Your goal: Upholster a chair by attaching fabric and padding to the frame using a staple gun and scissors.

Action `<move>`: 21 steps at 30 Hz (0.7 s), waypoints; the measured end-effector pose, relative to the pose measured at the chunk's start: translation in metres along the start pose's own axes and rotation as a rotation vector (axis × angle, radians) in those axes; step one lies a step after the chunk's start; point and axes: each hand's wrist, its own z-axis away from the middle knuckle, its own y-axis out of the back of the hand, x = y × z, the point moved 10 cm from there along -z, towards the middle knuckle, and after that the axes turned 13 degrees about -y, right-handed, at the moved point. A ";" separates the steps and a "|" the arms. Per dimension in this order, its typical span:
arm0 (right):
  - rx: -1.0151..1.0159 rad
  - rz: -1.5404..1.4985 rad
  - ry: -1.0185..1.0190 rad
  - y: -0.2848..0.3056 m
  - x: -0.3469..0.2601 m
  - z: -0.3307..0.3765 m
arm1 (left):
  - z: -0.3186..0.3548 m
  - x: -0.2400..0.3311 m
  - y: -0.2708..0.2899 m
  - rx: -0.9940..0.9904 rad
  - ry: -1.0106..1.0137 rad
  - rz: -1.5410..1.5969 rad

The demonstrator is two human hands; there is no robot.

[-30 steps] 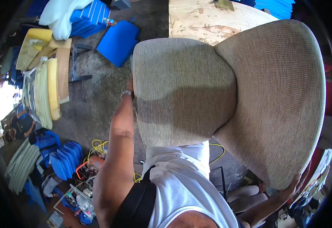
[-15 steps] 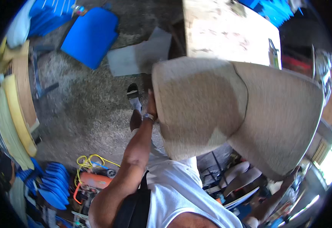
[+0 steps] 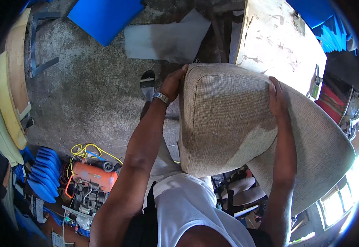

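Observation:
A chair upholstered in beige-brown woven fabric (image 3: 229, 119) fills the space in front of my body. Its boxed near section stands toward me, while a broader curved section (image 3: 311, 136) spreads out behind it to the right. At the far left corner, my left hand (image 3: 173, 84), with a watch on the wrist, is closed around the edge, its fingertips partly hidden. My right hand (image 3: 277, 99) grips the right edge of the near section, fingers pressed along the fabric where the two sections meet. The underside of the chair is out of sight.
A pale, stained tabletop (image 3: 270, 37) stands just beyond the chair. Blue foam (image 3: 105, 18) and a whitish sheet (image 3: 163, 39) lie on the concrete floor. An orange air compressor (image 3: 95, 175) with a yellow hose sits at lower left, near stacked blue pieces (image 3: 46, 173). Foam strips (image 3: 9, 103) line the left.
My right hand has moved from the chair's lower right rim to the near section's right edge. The chair has tilted, showing more of its boxed side. My left hand stays at the left side.

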 end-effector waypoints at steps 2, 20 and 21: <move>0.040 -0.023 0.034 -0.008 -0.012 -0.003 | -0.005 -0.001 0.003 0.008 0.066 0.035; -0.011 -0.064 0.241 0.003 -0.020 -0.008 | -0.119 0.027 0.011 0.044 0.096 -1.195; -0.005 -0.056 0.267 0.003 -0.024 -0.007 | -0.124 0.027 0.022 0.090 0.072 -1.253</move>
